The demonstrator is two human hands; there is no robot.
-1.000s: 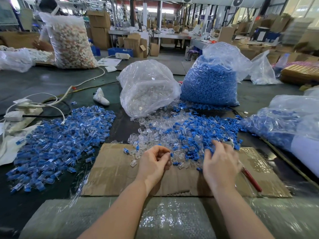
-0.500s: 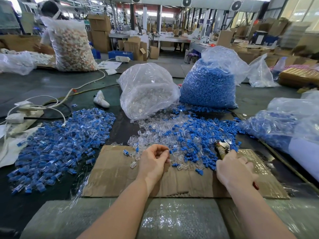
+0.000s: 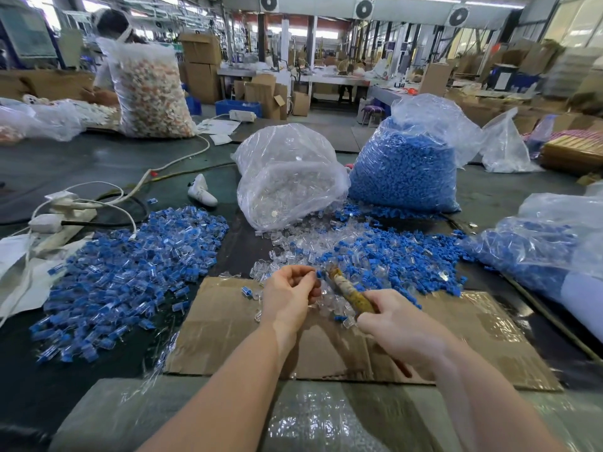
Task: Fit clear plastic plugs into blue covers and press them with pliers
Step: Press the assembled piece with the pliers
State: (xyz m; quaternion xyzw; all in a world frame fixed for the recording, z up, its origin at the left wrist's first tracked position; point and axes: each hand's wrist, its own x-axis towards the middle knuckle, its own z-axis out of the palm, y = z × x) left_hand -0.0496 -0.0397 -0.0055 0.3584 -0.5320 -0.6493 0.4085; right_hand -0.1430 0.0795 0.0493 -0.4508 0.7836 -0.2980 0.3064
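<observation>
Blue plastic cover with its clear plug (image 3: pixel 318 274) sits pinched in my left hand (image 3: pixel 288 296); my right hand's (image 3: pixel 396 324) grip wraps the rusty pliers (image 3: pixel 347 290), tips touching it. Many finished blue-and-clear pieces (image 3: pixel 130 275) lie piled left on the tabletop; plenty of loose parts (image 3: pixel 375 252) remain.

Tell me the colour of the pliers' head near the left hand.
Rusty yellowish-brown with pale patches, on the pliers; seen in the head view.

Pliers (image 3: pixel 347 290) now raised to left hand's (image 3: pixel 288 296) cover (image 3: pixel 319 274)
</observation>
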